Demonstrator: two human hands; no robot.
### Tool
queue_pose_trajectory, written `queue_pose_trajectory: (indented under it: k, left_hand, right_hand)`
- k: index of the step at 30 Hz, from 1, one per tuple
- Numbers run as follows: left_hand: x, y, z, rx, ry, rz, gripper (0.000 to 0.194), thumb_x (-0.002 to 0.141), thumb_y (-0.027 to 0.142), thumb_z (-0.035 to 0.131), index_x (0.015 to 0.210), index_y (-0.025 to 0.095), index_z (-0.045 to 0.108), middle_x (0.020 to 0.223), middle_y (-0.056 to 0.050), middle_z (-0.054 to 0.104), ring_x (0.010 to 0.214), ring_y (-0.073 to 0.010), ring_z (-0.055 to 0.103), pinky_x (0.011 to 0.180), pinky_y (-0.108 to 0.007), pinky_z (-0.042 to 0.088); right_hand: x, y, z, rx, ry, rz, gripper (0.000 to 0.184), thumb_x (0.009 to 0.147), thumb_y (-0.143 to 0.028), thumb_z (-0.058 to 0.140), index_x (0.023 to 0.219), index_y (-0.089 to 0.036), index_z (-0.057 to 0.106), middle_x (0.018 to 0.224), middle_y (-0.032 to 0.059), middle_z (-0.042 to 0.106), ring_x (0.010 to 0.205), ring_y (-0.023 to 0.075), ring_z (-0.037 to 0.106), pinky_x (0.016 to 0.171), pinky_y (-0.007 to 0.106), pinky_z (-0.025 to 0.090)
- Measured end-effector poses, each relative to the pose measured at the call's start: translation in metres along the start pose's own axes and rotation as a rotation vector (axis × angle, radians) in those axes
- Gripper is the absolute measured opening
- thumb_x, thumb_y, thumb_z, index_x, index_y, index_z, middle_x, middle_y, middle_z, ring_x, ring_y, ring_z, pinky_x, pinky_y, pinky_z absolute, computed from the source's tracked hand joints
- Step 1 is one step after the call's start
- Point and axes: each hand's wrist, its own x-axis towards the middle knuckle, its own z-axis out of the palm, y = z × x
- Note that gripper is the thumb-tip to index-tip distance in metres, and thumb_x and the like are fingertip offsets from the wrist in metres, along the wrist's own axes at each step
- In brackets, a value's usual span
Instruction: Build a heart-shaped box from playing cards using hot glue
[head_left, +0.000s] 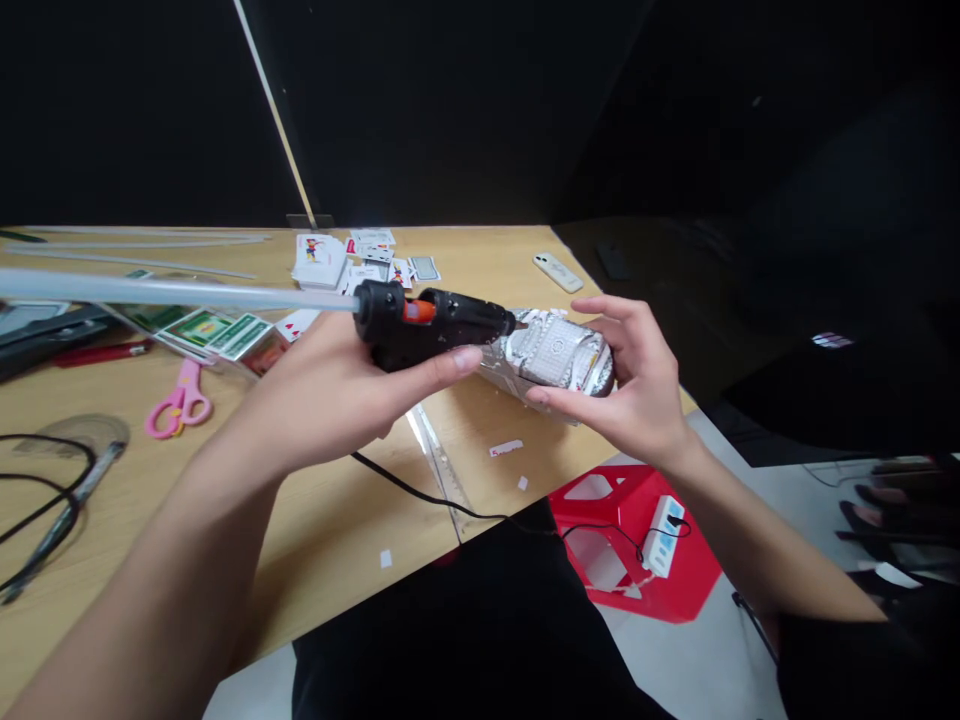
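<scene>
My left hand (337, 390) is closed around a black hot glue gun (442, 325), its thumb along the side. A long translucent glue stick (180, 290) juts out of the gun's rear toward the left. The nozzle points right and meets, or nearly meets, a rounded object covered in pieces of patterned playing card (559, 350); whether they touch I cannot tell. Around the far end of that object curls my right hand (637, 380), thumb in front and fingers behind. Small card scraps (506, 449) lie on the table below it.
Playing cards (319, 262) and a phone (557, 272) lie at the back of the table (322, 540). Pink scissors (180, 400) and a black cable (56, 490) are on the left. A clear ruler (439, 460) lies in front. A power strip (664, 537) rests on a red stool (675, 600).
</scene>
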Motion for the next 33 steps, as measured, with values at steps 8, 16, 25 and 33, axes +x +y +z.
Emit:
queue_pose_trajectory:
  k: [8, 16, 25, 33]
  left_hand:
    - [0.002, -0.001, 0.012, -0.016, 0.09, 0.069, 0.038, 0.099, 0.066, 0.071, 0.096, 0.029, 0.082, 0.057, 0.001, 0.063, 0.068, -0.0232, 0.069, 0.061, -0.03, 0.052]
    - [-0.005, 0.014, 0.026, 0.043, 0.126, 0.215, 0.033, 0.103, 0.057, 0.068, 0.09, 0.026, 0.068, 0.074, 0.0, 0.067, 0.064, -0.0179, 0.058, 0.058, -0.033, 0.041]
    - [-0.006, 0.016, 0.038, 0.106, 0.205, 0.398, 0.034, 0.105, 0.047, 0.07, 0.085, 0.025, 0.054, 0.072, 0.002, 0.061, 0.064, -0.0147, 0.058, 0.06, -0.03, 0.04]
    - [-0.007, 0.013, 0.038, 0.139, 0.213, 0.406, 0.034, 0.105, 0.047, 0.07, 0.084, 0.025, 0.053, 0.072, 0.002, 0.064, 0.062, -0.0152, 0.06, 0.059, -0.029, 0.041]
  right_hand:
    - [0.008, -0.014, -0.001, 0.176, -0.098, 0.087, 0.075, 0.082, -0.031, 0.094, 0.144, -0.028, 0.052, 0.118, 0.0056, 0.08, 0.103, 0.0271, 0.082, 0.086, 0.042, 0.071]
    - [0.009, -0.015, 0.004, 0.014, 0.027, 0.066, 0.079, 0.07, -0.035, 0.103, 0.133, -0.03, 0.056, 0.121, 0.004, 0.08, 0.111, 0.0297, 0.082, 0.087, 0.042, 0.07]
    - [0.01, -0.027, 0.005, -0.141, 0.047, -0.009, 0.07, 0.074, -0.04, 0.101, 0.129, -0.032, 0.058, 0.127, 0.0037, 0.078, 0.117, 0.0295, 0.082, 0.086, 0.04, 0.069]
    - [0.008, -0.03, 0.006, -0.192, 0.061, -0.044, 0.072, 0.074, -0.042, 0.102, 0.13, -0.033, 0.057, 0.125, 0.0029, 0.079, 0.117, 0.0302, 0.082, 0.083, 0.039, 0.071]
